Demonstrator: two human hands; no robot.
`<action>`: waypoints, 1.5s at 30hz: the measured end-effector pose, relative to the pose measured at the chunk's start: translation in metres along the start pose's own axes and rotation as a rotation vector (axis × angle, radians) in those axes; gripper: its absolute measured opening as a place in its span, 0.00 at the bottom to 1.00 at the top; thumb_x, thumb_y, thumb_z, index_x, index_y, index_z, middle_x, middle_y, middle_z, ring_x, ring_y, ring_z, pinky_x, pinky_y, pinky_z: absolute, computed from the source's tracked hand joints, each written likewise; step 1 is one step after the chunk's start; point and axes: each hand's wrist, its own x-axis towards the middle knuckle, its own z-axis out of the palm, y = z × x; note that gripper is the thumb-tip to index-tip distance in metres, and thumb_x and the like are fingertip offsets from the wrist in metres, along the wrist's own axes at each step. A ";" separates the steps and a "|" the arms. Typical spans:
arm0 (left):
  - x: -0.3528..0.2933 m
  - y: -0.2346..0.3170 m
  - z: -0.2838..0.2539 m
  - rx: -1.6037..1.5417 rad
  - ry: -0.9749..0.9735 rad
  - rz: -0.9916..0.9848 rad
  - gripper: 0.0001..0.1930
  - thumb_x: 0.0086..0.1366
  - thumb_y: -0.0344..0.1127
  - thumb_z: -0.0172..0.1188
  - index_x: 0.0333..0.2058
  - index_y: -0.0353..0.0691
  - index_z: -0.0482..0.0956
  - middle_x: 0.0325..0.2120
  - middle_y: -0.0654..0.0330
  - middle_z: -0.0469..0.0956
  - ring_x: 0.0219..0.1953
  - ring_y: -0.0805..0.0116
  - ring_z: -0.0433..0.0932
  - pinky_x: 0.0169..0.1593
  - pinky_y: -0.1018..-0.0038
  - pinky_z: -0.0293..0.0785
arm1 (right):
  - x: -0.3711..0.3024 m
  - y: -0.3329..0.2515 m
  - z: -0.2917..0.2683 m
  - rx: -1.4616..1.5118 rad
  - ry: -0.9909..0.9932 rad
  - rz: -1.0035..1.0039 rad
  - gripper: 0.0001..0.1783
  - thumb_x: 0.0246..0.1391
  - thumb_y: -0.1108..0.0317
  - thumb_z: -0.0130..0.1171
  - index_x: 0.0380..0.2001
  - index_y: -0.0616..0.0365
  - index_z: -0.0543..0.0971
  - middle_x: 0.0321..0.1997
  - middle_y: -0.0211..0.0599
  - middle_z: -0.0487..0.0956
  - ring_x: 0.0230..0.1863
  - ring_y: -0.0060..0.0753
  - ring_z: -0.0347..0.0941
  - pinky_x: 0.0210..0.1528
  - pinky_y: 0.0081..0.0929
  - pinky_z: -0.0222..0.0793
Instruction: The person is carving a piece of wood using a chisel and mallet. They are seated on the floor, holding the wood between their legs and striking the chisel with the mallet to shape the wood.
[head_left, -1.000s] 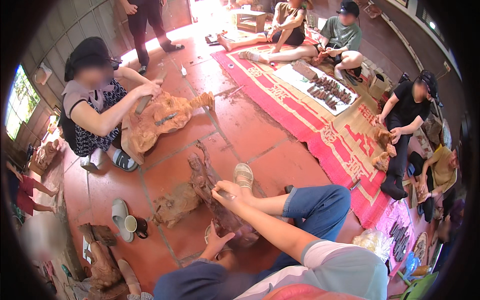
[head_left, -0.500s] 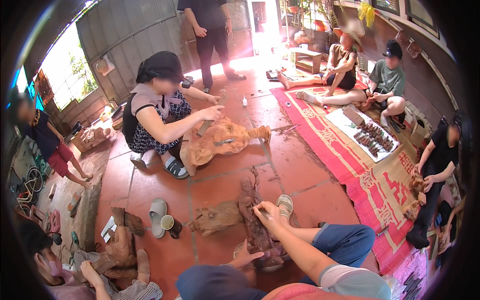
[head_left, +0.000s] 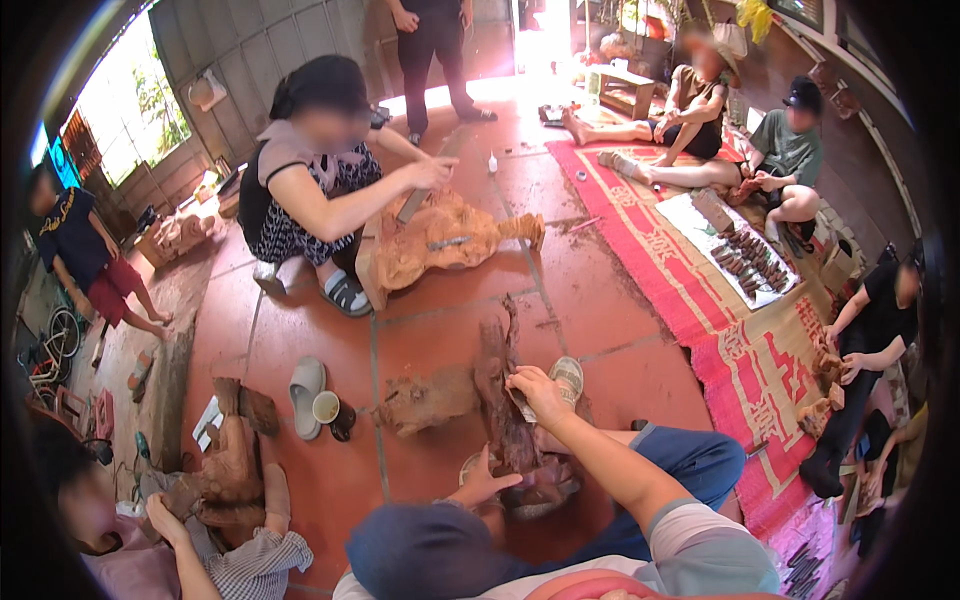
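Person seen from above, wearing a dark blue cap (head_left: 432, 548), a white short-sleeved shirt with grey sleeve trim (head_left: 700, 545), blue jeans (head_left: 690, 465) and a pale sandal (head_left: 568, 376).

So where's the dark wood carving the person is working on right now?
In the head view the dark wood carving stands lower centre on the red tile floor, between the left hand and right hand, beside a paler wood piece.

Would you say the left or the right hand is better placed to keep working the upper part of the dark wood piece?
Probably the right hand: it rests on the upper part of the dark wood piece, while the left hand grips lower down, steadying it.
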 end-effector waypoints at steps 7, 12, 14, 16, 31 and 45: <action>0.007 -0.005 0.014 -0.206 0.002 0.084 0.63 0.47 0.37 0.77 0.69 0.35 0.34 0.53 0.49 0.70 0.54 0.60 0.71 0.57 0.66 0.69 | 0.000 0.007 0.002 -0.036 -0.017 0.158 0.02 0.50 0.72 0.56 0.27 0.59 0.74 0.33 0.47 0.77 0.37 0.54 0.74 0.38 0.43 0.70; 0.004 -0.027 0.006 0.060 0.053 -0.006 0.66 0.42 0.56 0.76 0.68 0.35 0.40 0.54 0.43 0.70 0.59 0.48 0.66 0.61 0.62 0.62 | -0.015 -0.015 0.010 0.055 0.110 0.039 0.04 0.49 0.73 0.58 0.28 0.58 0.73 0.29 0.47 0.75 0.36 0.51 0.74 0.37 0.41 0.70; 0.000 -0.020 0.006 0.069 0.049 -0.035 0.66 0.42 0.56 0.76 0.69 0.35 0.40 0.53 0.43 0.71 0.59 0.48 0.66 0.62 0.62 0.60 | -0.003 -0.017 -0.004 0.078 -0.044 0.177 0.05 0.48 0.74 0.59 0.28 0.58 0.73 0.30 0.48 0.75 0.36 0.52 0.73 0.37 0.41 0.70; 0.004 -0.031 0.007 0.048 0.063 -0.004 0.66 0.42 0.56 0.76 0.69 0.35 0.40 0.53 0.42 0.71 0.58 0.48 0.66 0.62 0.61 0.60 | 0.009 -0.009 -0.004 0.114 -0.044 0.237 0.07 0.46 0.75 0.60 0.29 0.59 0.72 0.30 0.47 0.75 0.34 0.54 0.73 0.36 0.42 0.69; 0.001 -0.018 0.005 0.138 0.041 -0.017 0.65 0.43 0.56 0.75 0.68 0.30 0.40 0.54 0.41 0.69 0.58 0.48 0.67 0.61 0.62 0.61 | 0.002 -0.014 0.003 0.054 0.031 0.095 0.06 0.50 0.76 0.61 0.29 0.60 0.73 0.28 0.43 0.77 0.32 0.46 0.76 0.32 0.33 0.71; 0.005 -0.022 0.005 0.089 0.056 -0.013 0.65 0.42 0.58 0.75 0.68 0.32 0.41 0.55 0.43 0.69 0.59 0.47 0.64 0.62 0.60 0.59 | 0.008 -0.019 0.010 -0.010 0.080 0.133 0.04 0.51 0.76 0.59 0.28 0.60 0.73 0.28 0.45 0.77 0.30 0.45 0.76 0.32 0.34 0.70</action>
